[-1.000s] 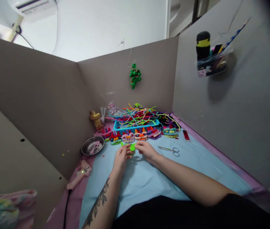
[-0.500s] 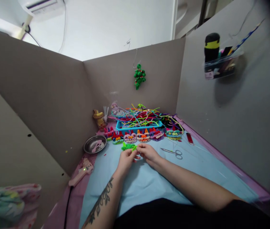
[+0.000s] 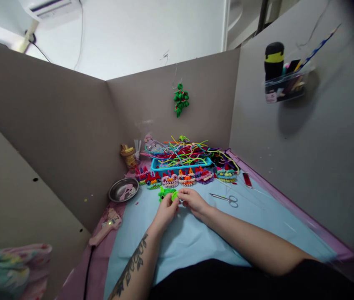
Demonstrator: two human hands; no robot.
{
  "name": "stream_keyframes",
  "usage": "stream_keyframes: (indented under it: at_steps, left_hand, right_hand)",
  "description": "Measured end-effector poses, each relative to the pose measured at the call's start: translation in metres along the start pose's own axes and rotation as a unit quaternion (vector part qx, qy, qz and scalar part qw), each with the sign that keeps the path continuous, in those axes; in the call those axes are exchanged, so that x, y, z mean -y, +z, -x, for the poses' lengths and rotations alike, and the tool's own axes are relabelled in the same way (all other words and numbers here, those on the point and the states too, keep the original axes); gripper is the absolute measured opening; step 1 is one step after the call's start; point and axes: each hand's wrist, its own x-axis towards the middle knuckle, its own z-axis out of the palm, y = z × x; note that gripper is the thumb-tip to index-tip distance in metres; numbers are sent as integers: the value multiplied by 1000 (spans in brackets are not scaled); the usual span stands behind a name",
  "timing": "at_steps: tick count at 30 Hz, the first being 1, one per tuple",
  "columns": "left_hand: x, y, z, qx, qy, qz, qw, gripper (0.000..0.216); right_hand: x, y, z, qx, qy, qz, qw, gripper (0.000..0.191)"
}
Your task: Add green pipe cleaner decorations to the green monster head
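My left hand [image 3: 166, 209] and my right hand [image 3: 193, 202] meet over the blue table cover. Both are closed with fingertips pinched on a bright yellow-green pipe cleaner [image 3: 174, 195], bent into a small loop. Just behind the left fingers is a green fuzzy pipe-cleaner figure [image 3: 165, 192]; whether it rests on the cover or hangs from the pipe cleaner I cannot tell. Behind it stands a row of several colourful pipe-cleaner animal heads, among them an orange and white one [image 3: 187, 178]. To the right of my hands lie scissors [image 3: 227, 198], blades pointing left.
A blue tray [image 3: 181, 166] heaped with pipe cleaners [image 3: 186, 152] stands at the back. On the left are a metal bowl [image 3: 114, 195] and a pink glue gun [image 3: 106, 229] with its light on. Grey panels [image 3: 151, 100] enclose three sides; a clear box [image 3: 284, 89] hangs on the right one.
The yellow-green loop now shows more upright between my fingertips, and more of the green figure is visible. My hands have barely moved; the whole view has shifted slightly.
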Motion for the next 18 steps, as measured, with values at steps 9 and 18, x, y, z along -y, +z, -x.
stream_keyframes:
  at_steps: [9, 18]
  left_hand:
    - [-7, -11, 0, -73, 81, -88, 990, 23]
    - [-3, -1, -3, -105, 21, 89, 990, 31]
  right_hand:
    - [1, -20, -6, 45, -126, 266, 955, 9]
    - [7, -3, 4, -43, -165, 242, 955, 13]
